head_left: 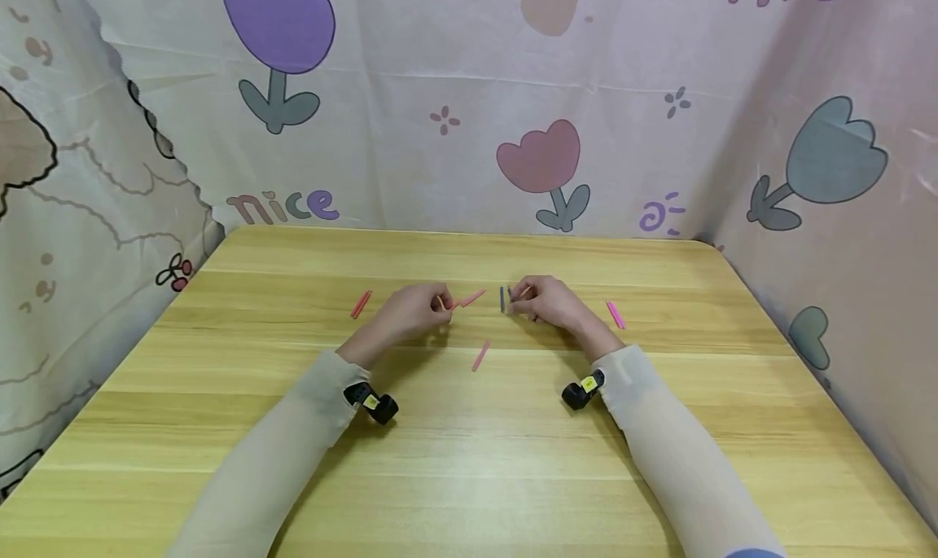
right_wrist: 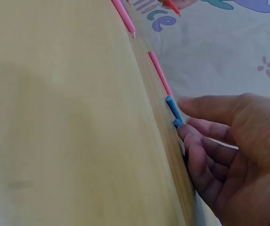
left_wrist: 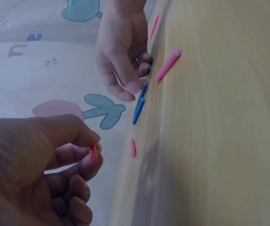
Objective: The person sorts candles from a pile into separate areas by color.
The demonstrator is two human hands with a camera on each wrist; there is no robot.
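Thin sticks on a wooden table (head_left: 469, 476); fingertip work, both hands.
Left hand (head_left: 420, 309) pinches an orange-red stick (left_wrist: 93, 154) between thumb and forefinger. Right hand (head_left: 550, 300) has thumb and fingertips nearly together at one blue stick (head_left: 509, 292), another blue stick (head_left: 501, 300) lying just left of it; whether it has hold, I cannot tell. Judged: light, stiff, smooth, apt to roll, possibly brittle. Best hold: mid-length, light pinch.

A hand could pass between the left sleeve (head_left: 264, 460) and right sleeve (head_left: 681, 436). Farther in, a pink stick (head_left: 480, 356) and two blue sticks (head_left: 501, 299) obstruct the tabletop (head_left: 484, 476).
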